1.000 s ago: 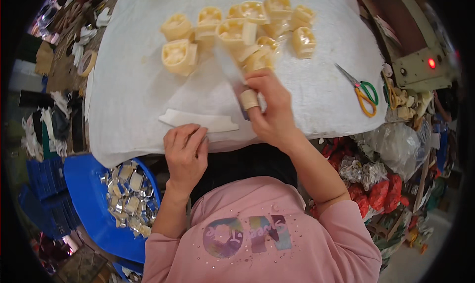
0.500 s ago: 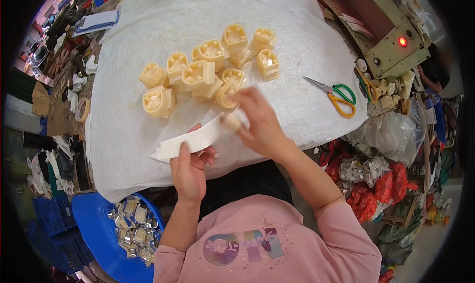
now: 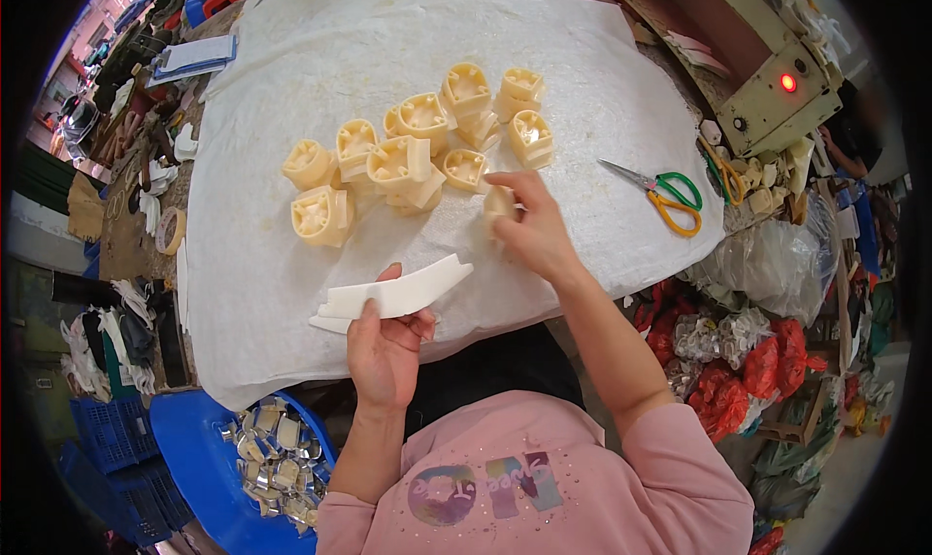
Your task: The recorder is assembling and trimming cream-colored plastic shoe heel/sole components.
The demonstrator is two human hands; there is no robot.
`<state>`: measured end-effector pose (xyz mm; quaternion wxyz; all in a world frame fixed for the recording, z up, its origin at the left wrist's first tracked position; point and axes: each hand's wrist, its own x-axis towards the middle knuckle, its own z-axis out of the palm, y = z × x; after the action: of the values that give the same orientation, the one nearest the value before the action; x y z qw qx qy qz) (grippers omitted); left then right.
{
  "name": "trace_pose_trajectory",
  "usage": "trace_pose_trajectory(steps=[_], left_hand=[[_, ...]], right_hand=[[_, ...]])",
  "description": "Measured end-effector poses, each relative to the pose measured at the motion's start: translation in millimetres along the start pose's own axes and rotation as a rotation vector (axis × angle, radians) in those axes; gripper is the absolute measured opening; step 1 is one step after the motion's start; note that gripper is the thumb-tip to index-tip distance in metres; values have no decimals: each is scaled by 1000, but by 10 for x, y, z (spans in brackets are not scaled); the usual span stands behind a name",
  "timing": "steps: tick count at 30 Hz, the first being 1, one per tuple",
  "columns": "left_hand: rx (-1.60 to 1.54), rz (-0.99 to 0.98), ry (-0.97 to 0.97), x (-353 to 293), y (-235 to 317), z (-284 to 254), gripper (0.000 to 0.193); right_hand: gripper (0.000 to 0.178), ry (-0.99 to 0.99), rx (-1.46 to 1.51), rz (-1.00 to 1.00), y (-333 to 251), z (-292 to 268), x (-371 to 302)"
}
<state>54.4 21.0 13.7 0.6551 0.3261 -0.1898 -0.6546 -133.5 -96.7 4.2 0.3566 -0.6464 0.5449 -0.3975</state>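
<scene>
Cups (image 3: 396, 164) cluster mid-bench (image 3: 602, 79), scissors (image 3: 649, 183) to their right. The strip (image 3: 417, 289) is before the cups, toward the near edge. Left lie a clipboard (image 3: 197, 58) and, nearer, tape (image 3: 181, 227). A tub (image 3: 189, 448), pieces (image 3: 282, 463) inside, stands by the near-left corner; bags (image 3: 716, 400) lie near-right.

Head view, left of two side-by-side fisheye cameras worn on the person's head, facing steeply downward and forward at close range. The pink shirt (image 3: 573, 472) occupies the lower edge, the left hand (image 3: 384, 346) and right hand (image 3: 534, 230) the middle, the tabletop (image 3: 257, 298) the area around and beyond; straight edges bow toward the rim.
</scene>
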Motion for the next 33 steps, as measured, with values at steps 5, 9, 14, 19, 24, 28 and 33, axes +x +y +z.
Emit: trace_pose_trajectory(steps=[5,9,14,19,24,28,33], left_hand=[[10,8,1,32,15,84,41],[59,6,-15,25,22,139,43],[97,-10,-16,-13,-9,127,44],[87,-16,-11,-62,-51,116,43],[177,88,24,-84,-110,157,42],[100,47,-29,-126,-139,292,41],[93,56,-188,-206,-46,409,44]], right_hand=[[53,20,86,-109,248,-197,-240],[59,21,19,-160,116,-263,-412],[49,117,-477,-369,105,-323,-526],[31,262,-14,-225,-10,-412,-699],[43,-47,348,-403,-513,-412,-893],[42,-36,370,-628,-538,-93,-896],[42,73,275,-784,-408,76,-856]])
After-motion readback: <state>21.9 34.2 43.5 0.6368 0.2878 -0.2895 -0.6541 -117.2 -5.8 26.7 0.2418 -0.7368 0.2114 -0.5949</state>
